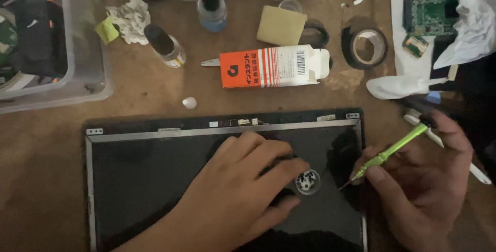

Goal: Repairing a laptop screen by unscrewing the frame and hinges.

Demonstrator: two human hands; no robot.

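On the near half of the brown worktop (46, 179) lay the glossy black screen panel (155, 179), thin, rigid, glass-fronted, likely fragile and slippery, so I judged it best gripped by its metal-framed edges, not the face. My left hand (232, 195) rested on it, fingers loosely curled beside a small round lidded dish (307, 182), while my right hand (429, 179) pinched a slim green screwdriver (392, 149), tip at the panel's right edge. Toward the far edge sat an orange-and-white cardboard box (271, 67), a black tape roll (364, 48) and a soft yellow sponge (280, 25).
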